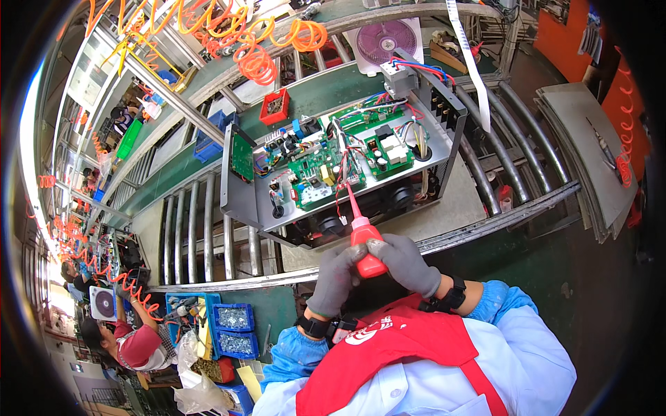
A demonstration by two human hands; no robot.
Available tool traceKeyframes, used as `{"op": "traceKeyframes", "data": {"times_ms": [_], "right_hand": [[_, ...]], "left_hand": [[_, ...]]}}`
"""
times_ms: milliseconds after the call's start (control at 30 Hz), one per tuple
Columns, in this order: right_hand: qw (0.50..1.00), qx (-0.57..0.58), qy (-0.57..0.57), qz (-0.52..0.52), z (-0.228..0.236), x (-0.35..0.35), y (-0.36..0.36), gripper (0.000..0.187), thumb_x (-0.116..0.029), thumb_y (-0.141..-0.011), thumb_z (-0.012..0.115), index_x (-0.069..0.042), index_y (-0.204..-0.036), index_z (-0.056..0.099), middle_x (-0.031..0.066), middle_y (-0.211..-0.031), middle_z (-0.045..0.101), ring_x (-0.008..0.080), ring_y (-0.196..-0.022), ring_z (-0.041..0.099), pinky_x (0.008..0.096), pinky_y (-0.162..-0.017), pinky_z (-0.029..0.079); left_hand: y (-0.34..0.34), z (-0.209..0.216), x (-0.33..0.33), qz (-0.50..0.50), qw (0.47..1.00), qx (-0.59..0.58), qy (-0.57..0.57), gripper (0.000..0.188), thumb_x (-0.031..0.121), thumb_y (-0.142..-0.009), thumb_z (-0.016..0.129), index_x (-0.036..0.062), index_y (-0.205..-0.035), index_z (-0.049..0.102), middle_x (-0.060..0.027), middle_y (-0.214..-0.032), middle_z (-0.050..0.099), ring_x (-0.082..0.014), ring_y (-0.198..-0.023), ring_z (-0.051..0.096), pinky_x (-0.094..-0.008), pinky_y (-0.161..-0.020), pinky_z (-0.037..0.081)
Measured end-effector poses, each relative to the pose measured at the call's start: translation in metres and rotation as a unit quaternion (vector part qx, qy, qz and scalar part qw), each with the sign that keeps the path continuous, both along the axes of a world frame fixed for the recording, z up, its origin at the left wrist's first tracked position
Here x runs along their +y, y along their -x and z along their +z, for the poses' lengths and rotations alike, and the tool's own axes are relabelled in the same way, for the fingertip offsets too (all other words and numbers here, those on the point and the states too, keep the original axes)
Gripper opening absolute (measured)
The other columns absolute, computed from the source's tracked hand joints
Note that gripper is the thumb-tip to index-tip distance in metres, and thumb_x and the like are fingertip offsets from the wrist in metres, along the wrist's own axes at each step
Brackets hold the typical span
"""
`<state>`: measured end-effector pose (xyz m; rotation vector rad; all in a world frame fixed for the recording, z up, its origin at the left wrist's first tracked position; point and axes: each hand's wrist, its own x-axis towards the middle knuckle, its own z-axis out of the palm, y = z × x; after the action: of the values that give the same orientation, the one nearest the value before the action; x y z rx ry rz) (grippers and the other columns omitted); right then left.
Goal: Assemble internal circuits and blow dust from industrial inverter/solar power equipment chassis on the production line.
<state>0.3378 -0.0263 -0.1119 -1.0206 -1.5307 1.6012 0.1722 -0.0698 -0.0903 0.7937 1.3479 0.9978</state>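
Red bottle [365,244] gripped between both hands [371,269]

head view | worn, looks steeply down | close over chassis [333,166]

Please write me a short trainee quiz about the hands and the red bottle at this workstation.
1. True or false: both gloved hands hold the red squeeze bottle.
2. Where does the bottle's nozzle point? A) at the green circuit boards B) at the blue parts bins C) at the fan
3. What does the open metal chassis rest on?

Key: 1 true. 2 A. 3 A roller conveyor.
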Motion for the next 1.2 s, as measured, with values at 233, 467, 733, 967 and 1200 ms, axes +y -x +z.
{"op": "traceKeyframes", "data": {"times_ms": [233, 467, 733, 967, 1200], "right_hand": [[1.0, 0.018, 0.002, -0.002, -0.003, -0.003, 0.001, 0.036, -0.03, -0.098, 0.051, 0.003, -0.093, 0.064, 0.0101, -0.077, 0.063, 0.0146, -0.072, 0.057, 0.0327, -0.068, 0.046], [1.0, 0.019, 0.006, -0.022, -0.002, 0.0, -0.003, 0.037, -0.031, -0.098, 0.052, 0.003, -0.093, 0.065, 0.0141, -0.076, 0.064, 0.0187, -0.071, 0.06, 0.0347, -0.068, 0.048], [0.999, 0.012, -0.01, -0.045, -0.004, -0.001, -0.006, 0.037, -0.031, -0.097, 0.051, 0.003, -0.091, 0.065, 0.0152, -0.074, 0.063, 0.0192, -0.07, 0.061, 0.0352, -0.067, 0.047], [0.999, 0.005, 0.035, -0.013, -0.001, 0.004, -0.013, 0.039, -0.033, -0.097, 0.053, 0.003, -0.088, 0.065, 0.0159, -0.074, 0.063, 0.0205, -0.07, 0.062, 0.0361, -0.067, 0.047], [0.995, -0.069, -0.073, 0.02, 0.03, 0.0, -0.037, 0.039, -0.035, -0.094, 0.057, 0.003, -0.106, 0.061, 0.0142, -0.083, 0.065, 0.0189, -0.071, 0.063, 0.0349, -0.067, 0.05]], "left_hand": [[-0.001, 0.005, -0.003, 0.002, 1.0, 0.015, -0.009, 0.037, 0.041, -0.089, 0.061, 0.0047, -0.088, 0.067, 0.0014, -0.065, 0.056, -0.0061, -0.052, 0.048, -0.0212, -0.047, 0.034], [-0.005, 0.005, 0.005, -0.007, 1.0, 0.002, -0.011, 0.037, 0.041, -0.089, 0.062, 0.0049, -0.087, 0.067, 0.0014, -0.065, 0.057, -0.0061, -0.052, 0.048, -0.0215, -0.047, 0.034], [-0.009, 0.008, 0.007, -0.02, 1.0, 0.003, -0.003, 0.038, 0.042, -0.089, 0.062, 0.0048, -0.087, 0.067, 0.0014, -0.066, 0.057, -0.0061, -0.051, 0.048, -0.0214, -0.046, 0.034], [-0.014, 0.012, 0.004, -0.017, 1.0, 0.015, -0.003, 0.04, 0.042, -0.09, 0.061, 0.0027, -0.092, 0.067, 0.0008, -0.069, 0.058, -0.0063, -0.053, 0.05, -0.021, -0.047, 0.036], [-0.025, 0.029, -0.004, -0.08, 0.995, -0.013, -0.052, 0.047, 0.04, -0.093, 0.061, 0.0002, -0.118, 0.061, -0.0044, -0.093, 0.065, -0.0093, -0.072, 0.062, -0.0213, -0.062, 0.05]]}}
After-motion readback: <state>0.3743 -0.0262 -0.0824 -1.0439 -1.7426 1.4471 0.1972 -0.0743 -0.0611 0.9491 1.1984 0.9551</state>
